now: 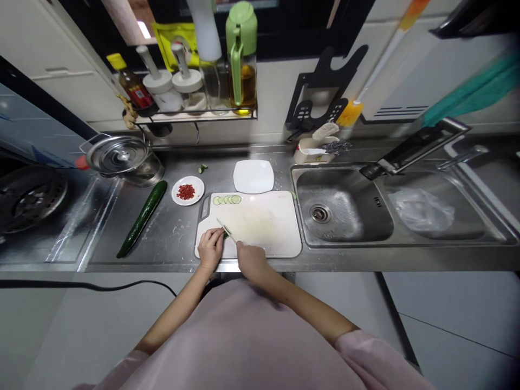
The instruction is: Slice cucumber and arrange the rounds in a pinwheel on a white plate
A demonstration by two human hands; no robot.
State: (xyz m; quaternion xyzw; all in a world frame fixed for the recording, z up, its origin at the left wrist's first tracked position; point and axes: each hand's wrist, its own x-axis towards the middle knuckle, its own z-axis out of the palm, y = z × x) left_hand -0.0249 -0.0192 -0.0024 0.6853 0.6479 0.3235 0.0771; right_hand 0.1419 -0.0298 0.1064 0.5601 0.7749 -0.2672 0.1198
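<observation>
My right hand point(252, 261) is closed round the handle of a small knife point(231, 233), its blade pointing up and left over the white cutting board point(280, 227). My left hand point(210, 249) is closed on a short piece of cucumber point(226, 234), mostly hidden under the fingers, close beside the blade. Near the board's top left corner, several pale cucumber slices point(227, 200) lie overlapping in a row. A whole dark green cucumber point(142, 219) rests on the steel counter to the left.
Behind the board are a white plate point(253, 176), a small plate point(199, 186) of chopped red pieces and cucumber scraps point(202, 168). A lidded steel pot point(142, 168) stands left; a double sink point(345, 216) is right. Bottles and jars fill a wall rack point(195, 116).
</observation>
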